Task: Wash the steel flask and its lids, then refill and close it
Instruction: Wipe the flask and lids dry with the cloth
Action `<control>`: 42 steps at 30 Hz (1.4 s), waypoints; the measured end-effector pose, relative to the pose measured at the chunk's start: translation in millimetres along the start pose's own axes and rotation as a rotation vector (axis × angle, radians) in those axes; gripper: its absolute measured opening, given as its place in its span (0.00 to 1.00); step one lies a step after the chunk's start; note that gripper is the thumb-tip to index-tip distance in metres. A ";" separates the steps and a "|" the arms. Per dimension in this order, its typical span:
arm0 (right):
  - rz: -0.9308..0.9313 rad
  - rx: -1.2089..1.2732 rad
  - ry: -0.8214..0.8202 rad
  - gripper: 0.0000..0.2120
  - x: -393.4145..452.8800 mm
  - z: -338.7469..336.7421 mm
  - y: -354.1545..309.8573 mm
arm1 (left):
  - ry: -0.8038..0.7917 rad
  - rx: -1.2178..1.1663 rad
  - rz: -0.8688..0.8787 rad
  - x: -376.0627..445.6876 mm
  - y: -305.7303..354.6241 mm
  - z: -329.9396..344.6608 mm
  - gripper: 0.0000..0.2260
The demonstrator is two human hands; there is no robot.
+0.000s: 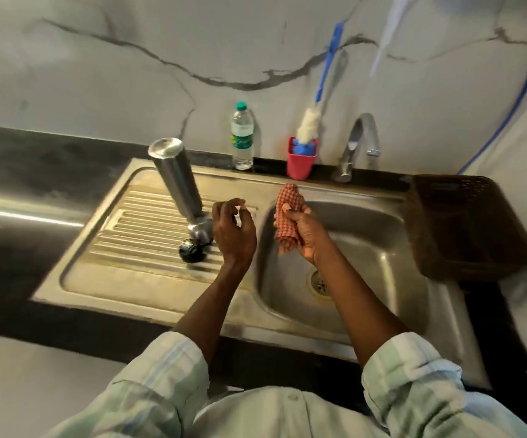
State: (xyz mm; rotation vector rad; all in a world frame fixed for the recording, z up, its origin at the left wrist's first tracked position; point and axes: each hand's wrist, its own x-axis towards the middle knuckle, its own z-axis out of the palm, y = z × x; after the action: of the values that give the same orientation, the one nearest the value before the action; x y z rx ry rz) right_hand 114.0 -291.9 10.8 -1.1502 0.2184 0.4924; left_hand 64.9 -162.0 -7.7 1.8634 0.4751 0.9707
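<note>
Tall cylindrical steel flask [178,181] standing inverted on ribbed steel drainboard [123,245], left of frame centre, mouth down. Round black lid [191,250] lying on drainboard just below flask. Left hand [233,230] hovering beside flask neck, fingers loosely curled, gripping nothing visible. Right hand [305,232] gripping bunched red checked cloth [287,213] above steel sink basin [376,248], fingers wrapping round cloth. Clear plastic water bottle [242,137], red cup [301,159] holding blue-handled bottle brush [311,121], chrome tap [358,143] standing along back of dark bench [19,165], upper centre.
</note>
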 end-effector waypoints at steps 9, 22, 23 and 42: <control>-0.142 -0.193 0.134 0.11 39.7 70.5 38.0 | 0.104 -0.036 -0.137 82.8 -63.2 -70.4 0.21; -0.208 -0.293 0.210 0.13 44.9 94.2 54.0 | -0.352 -0.133 -0.254 144.8 -93.1 -63.5 0.33; -0.209 -0.290 0.211 0.13 45.5 93.0 54.3 | -0.348 -0.130 -0.255 147.6 -92.4 -62.1 0.32; -0.305 -0.090 0.278 0.14 1.1 26.2 -1.0 | -0.664 -0.652 -0.583 91.5 1.7 5.6 0.26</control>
State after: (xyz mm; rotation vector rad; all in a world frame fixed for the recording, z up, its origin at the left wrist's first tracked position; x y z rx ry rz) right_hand 113.2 -268.0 21.7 -1.3129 0.2568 0.0723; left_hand 125.0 -104.5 31.0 1.2264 0.2226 0.0574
